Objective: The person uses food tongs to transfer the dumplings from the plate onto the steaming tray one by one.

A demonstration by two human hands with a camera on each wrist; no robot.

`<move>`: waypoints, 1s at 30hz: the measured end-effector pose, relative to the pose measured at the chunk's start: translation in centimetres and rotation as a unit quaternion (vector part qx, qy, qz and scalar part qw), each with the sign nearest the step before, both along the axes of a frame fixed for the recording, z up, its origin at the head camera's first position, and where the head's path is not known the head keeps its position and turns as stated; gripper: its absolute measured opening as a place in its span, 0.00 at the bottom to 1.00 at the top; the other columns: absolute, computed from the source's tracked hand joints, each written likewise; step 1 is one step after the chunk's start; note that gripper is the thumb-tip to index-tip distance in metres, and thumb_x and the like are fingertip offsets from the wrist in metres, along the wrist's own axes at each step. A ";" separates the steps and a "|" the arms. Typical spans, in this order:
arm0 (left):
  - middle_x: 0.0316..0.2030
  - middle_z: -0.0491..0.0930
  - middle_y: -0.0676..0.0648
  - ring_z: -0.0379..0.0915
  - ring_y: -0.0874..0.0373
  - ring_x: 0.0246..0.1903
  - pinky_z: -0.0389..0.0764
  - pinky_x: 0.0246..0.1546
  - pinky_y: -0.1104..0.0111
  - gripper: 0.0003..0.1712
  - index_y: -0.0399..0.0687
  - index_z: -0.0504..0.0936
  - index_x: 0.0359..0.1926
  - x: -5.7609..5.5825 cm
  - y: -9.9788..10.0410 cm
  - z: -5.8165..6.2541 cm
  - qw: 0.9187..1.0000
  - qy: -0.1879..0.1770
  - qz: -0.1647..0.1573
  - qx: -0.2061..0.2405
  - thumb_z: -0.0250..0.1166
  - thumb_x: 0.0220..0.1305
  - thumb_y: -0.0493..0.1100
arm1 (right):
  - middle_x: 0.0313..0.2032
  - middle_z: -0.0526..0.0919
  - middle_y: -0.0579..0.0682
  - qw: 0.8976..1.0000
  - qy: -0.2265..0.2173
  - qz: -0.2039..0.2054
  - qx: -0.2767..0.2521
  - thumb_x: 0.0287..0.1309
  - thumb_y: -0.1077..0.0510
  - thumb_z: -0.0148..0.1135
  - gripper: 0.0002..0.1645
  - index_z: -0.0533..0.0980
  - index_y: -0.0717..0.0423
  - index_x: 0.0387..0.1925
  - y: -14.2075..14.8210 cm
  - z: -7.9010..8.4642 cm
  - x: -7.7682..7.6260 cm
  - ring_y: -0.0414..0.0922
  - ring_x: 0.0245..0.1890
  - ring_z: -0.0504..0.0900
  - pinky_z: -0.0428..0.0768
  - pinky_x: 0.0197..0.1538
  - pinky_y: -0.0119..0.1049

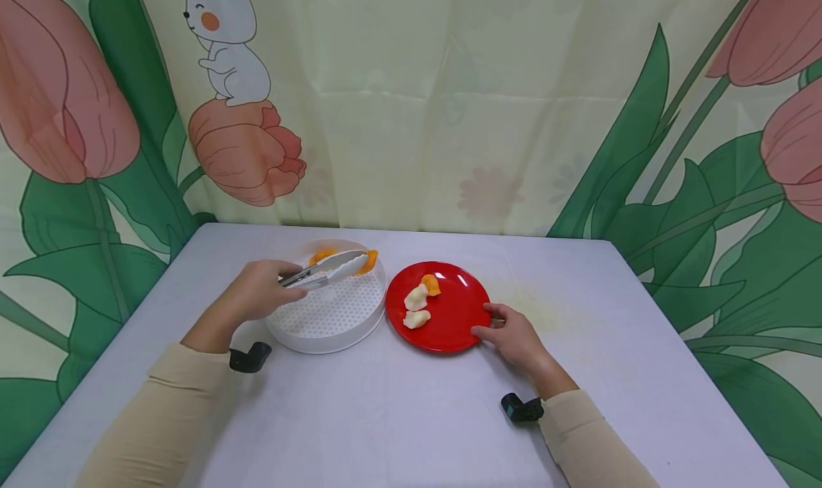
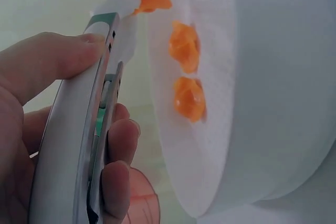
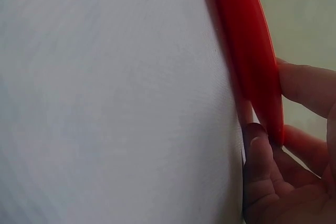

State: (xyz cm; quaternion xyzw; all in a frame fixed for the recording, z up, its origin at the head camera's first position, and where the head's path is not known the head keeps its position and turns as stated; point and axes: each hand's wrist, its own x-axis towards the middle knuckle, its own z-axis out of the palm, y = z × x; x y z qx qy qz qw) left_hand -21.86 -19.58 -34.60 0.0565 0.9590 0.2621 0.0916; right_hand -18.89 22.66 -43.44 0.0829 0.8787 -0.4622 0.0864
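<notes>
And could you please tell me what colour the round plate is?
The plate is plain, glossy red; the head view shows it best.

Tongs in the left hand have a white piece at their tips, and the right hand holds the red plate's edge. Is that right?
Not white: the left wrist view shows an orange piece at the tips of the tongs. The left hand does hold them, and the right hand holds the red plate by its edge.
</notes>
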 end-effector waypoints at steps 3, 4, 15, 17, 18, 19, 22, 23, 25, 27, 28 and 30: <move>0.57 0.77 0.33 0.72 0.45 0.47 0.79 0.45 0.57 0.34 0.32 0.73 0.66 -0.1 0.0 -0.4 1.000 -0.008 0.000 -0.004 0.70 0.64 0.46 | 0.62 0.72 0.61 1.000 0.000 0.001 0.000 0.57 0.53 0.72 0.43 0.65 0.58 0.71 0.0 0.0 0.1 0.56 0.56 0.74 0.83 0.46 0.40; 0.56 0.77 0.33 0.72 0.45 0.46 0.79 0.45 0.57 0.34 0.32 0.73 0.66 -0.2 0.0 -0.5 1.000 -0.010 0.000 -0.006 0.70 0.64 0.46 | 0.62 0.72 0.61 1.000 0.001 0.001 0.000 0.57 0.53 0.72 0.43 0.65 0.58 0.71 0.0 0.0 0.1 0.56 0.56 0.74 0.83 0.46 0.40; 0.57 0.77 0.33 0.72 0.44 0.47 0.78 0.46 0.55 0.34 0.31 0.73 0.66 -0.6 0.3 -1.2 1.000 -0.010 0.002 -0.020 0.70 0.63 0.44 | 0.61 0.72 0.61 1.000 -0.004 -0.003 -0.005 0.56 0.52 0.73 0.44 0.65 0.58 0.71 -0.1 0.1 0.0 0.56 0.56 0.74 0.83 0.46 0.40; 0.59 0.75 0.32 0.72 0.43 0.49 0.77 0.48 0.53 0.36 0.31 0.72 0.67 -0.6 0.4 -1.2 1.000 -0.007 0.004 -0.026 0.71 0.63 0.45 | 0.61 0.72 0.61 1.000 -0.004 -0.004 -0.006 0.56 0.52 0.73 0.44 0.65 0.57 0.71 -0.1 0.1 0.0 0.56 0.56 0.74 0.83 0.45 0.40; 0.60 0.75 0.32 0.71 0.42 0.49 0.77 0.49 0.52 0.37 0.32 0.71 0.67 -0.6 0.4 -1.2 1.000 -0.006 0.005 -0.030 0.71 0.63 0.45 | 0.61 0.72 0.61 1.000 -0.004 -0.004 -0.007 0.56 0.52 0.73 0.44 0.65 0.57 0.71 0.0 0.1 0.0 0.56 0.55 0.74 0.83 0.45 0.40; 0.60 0.74 0.32 0.71 0.42 0.50 0.77 0.50 0.51 0.37 0.32 0.71 0.68 -0.7 0.4 -1.2 0.999 -0.003 0.006 -0.034 0.71 0.62 0.46 | 0.61 0.73 0.60 1.000 -0.005 -0.005 -0.007 0.56 0.52 0.73 0.44 0.65 0.57 0.71 0.0 0.1 0.0 0.56 0.55 0.74 0.83 0.45 0.40; 0.61 0.73 0.31 0.71 0.41 0.51 0.76 0.52 0.49 0.39 0.32 0.70 0.68 -0.6 0.5 -1.0 0.999 0.007 0.007 -0.043 0.71 0.62 0.47 | 0.60 0.73 0.60 1.000 -0.005 -0.005 -0.007 0.56 0.52 0.74 0.44 0.66 0.57 0.71 0.0 0.1 0.1 0.56 0.55 0.74 0.83 0.45 0.40; 0.61 0.73 0.31 0.70 0.41 0.52 0.75 0.52 0.48 0.39 0.32 0.70 0.68 -0.6 0.5 -0.9 0.999 0.010 0.009 -0.042 0.70 0.62 0.47 | 0.60 0.73 0.60 1.000 -0.004 -0.005 -0.007 0.56 0.52 0.74 0.44 0.66 0.57 0.71 0.0 0.1 0.1 0.56 0.55 0.74 0.83 0.45 0.40; 0.61 0.73 0.31 0.70 0.40 0.53 0.75 0.53 0.47 0.39 0.31 0.69 0.68 -0.5 0.5 -0.7 0.999 0.015 0.011 -0.042 0.70 0.62 0.48 | 0.61 0.73 0.60 1.000 -0.003 -0.003 -0.007 0.56 0.52 0.74 0.44 0.65 0.57 0.71 0.0 0.1 0.0 0.56 0.56 0.74 0.83 0.45 0.40; 0.61 0.72 0.30 0.70 0.39 0.55 0.75 0.54 0.46 0.40 0.31 0.69 0.68 -0.3 0.5 -0.3 0.999 0.019 0.012 -0.038 0.70 0.62 0.48 | 0.61 0.73 0.61 1.000 -0.001 -0.001 -0.008 0.56 0.52 0.74 0.44 0.65 0.58 0.71 0.0 0.1 0.1 0.56 0.55 0.74 0.83 0.46 0.40; 0.61 0.72 0.30 0.69 0.38 0.55 0.75 0.54 0.45 0.40 0.31 0.69 0.69 -0.2 0.6 -0.2 0.999 0.020 0.014 -0.035 0.70 0.62 0.48 | 0.61 0.73 0.61 1.000 0.000 -0.001 -0.008 0.56 0.52 0.74 0.44 0.65 0.58 0.71 0.0 0.1 0.1 0.56 0.55 0.74 0.83 0.46 0.40; 0.61 0.72 0.30 0.69 0.38 0.55 0.75 0.54 0.46 0.40 0.32 0.68 0.69 0.0 0.8 0.1 0.999 0.024 0.014 -0.033 0.71 0.62 0.48 | 0.60 0.73 0.61 1.000 0.001 -0.001 -0.009 0.56 0.53 0.74 0.44 0.65 0.58 0.71 0.0 0.1 0.1 0.56 0.55 0.74 0.83 0.46 0.40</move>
